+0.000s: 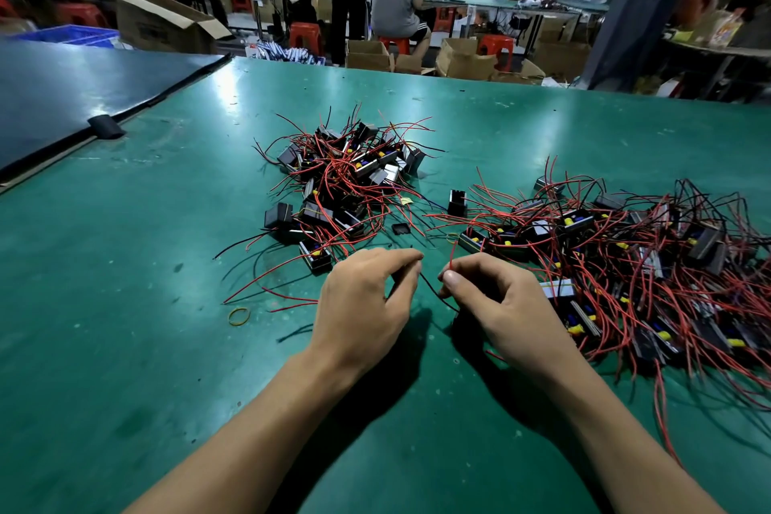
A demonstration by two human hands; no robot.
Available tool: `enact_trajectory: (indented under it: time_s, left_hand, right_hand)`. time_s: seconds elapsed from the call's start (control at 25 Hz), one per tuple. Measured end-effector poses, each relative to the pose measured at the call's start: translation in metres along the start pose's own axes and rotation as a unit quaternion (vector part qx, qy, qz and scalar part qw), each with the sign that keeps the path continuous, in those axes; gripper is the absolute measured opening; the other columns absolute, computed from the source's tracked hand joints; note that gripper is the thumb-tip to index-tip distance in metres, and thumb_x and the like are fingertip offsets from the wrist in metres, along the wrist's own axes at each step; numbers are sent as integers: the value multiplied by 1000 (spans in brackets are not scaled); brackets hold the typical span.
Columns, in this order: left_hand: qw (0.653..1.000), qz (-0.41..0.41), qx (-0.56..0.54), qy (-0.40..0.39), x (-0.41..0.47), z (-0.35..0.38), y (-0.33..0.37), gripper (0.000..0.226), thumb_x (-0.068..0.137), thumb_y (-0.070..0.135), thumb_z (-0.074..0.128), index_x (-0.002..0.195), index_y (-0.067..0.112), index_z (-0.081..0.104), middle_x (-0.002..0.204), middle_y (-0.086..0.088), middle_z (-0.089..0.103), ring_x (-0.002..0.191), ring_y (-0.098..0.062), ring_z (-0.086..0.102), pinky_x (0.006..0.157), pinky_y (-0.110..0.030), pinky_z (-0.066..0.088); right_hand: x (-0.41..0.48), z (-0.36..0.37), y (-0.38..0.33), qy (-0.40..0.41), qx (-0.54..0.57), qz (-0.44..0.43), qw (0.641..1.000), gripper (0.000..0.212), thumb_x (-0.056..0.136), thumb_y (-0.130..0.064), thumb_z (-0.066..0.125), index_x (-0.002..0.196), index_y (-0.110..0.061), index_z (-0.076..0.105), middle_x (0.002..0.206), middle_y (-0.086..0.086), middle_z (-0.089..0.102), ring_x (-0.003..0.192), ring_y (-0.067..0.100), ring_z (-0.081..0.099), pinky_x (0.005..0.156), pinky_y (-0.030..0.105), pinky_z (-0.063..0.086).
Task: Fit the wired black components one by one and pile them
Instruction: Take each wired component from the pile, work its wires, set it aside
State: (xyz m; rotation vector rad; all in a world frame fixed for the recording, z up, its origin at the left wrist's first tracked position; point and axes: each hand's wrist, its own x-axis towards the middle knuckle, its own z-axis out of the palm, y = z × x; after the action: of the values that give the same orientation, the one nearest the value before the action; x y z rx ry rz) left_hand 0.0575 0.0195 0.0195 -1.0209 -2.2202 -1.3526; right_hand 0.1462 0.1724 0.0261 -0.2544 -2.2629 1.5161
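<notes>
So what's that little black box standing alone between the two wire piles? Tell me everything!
The lone black box is small, dark, plastic-looking, standing upright on the green table between the middle pile and the right pile. It seems hollow, with no wires of its own visible. Red wire ends reach close; the left hand and right hand don't touch it.
</notes>
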Motion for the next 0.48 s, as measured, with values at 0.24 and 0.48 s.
enact_trajectory:
  time_s: [0.24, 0.48]
  left_hand:
    - [1000, -9, -22, 11, -1, 3, 5, 14, 87, 18, 69, 97, 15, 77, 89, 5, 75, 81, -11, 66, 76, -30, 51]
    - [998, -25, -50, 9, 0, 1, 8, 13, 87, 15, 69, 97, 14, 78, 83, 6, 72, 70, 8, 52, 69, -9, 39]
  right_hand:
    - [-3, 8, 1, 11, -40, -10, 999, 4, 89, -24, 74, 87, -23, 77, 61, -17, 64, 54, 8, 48, 55, 26, 41]
    - [-2, 8, 1, 6, -64, 0, 998, 4, 89, -22, 74, 89, -22, 78, 61, -24, 63, 53, 5, 49, 58, 24, 42]
